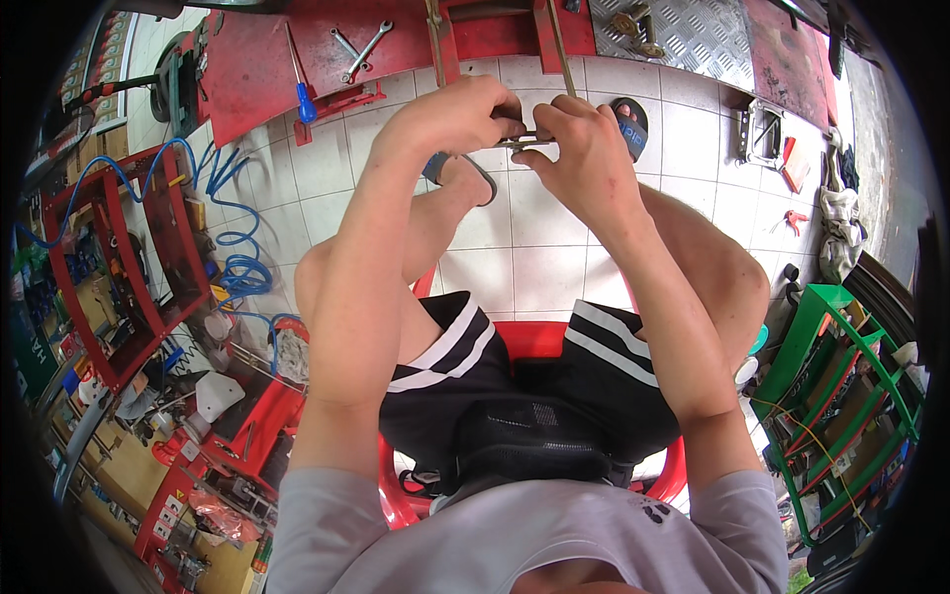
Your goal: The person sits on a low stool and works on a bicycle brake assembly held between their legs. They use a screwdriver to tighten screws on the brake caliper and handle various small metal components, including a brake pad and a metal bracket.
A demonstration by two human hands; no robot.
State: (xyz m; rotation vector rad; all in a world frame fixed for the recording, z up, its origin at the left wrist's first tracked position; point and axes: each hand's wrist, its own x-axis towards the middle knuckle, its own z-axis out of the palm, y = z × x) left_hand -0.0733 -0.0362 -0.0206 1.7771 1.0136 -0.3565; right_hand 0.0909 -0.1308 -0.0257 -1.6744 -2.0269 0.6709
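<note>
Both my hands meet out in front of me, over the tiled floor between my knees. Between them is a small, narrow metal part (pixel 522 142), brownish grey, its exact kind hidden by the fingers. My left hand (pixel 463 111) is bent over with its fingertips pinching the left end. From the other side, my right hand (pixel 584 148) grips the right end between thumb and curled fingers. Just beyond the hands are the two rails of a red metal frame (pixel 445 54). A screwdriver (pixel 306 104) with a blue handle and two wrenches (pixel 368 51) lie on the red platform (pixel 252 74).
Coiled blue air hose (pixel 242 267) hangs at left beside a red metal rack (pixel 129 267). A red tool tray (pixel 262 421) stands lower left. At right are a green rack (pixel 821 327), a metal bracket (pixel 760 134) and a red-handled tool (pixel 792 221). I sit on a red stool (pixel 534 337).
</note>
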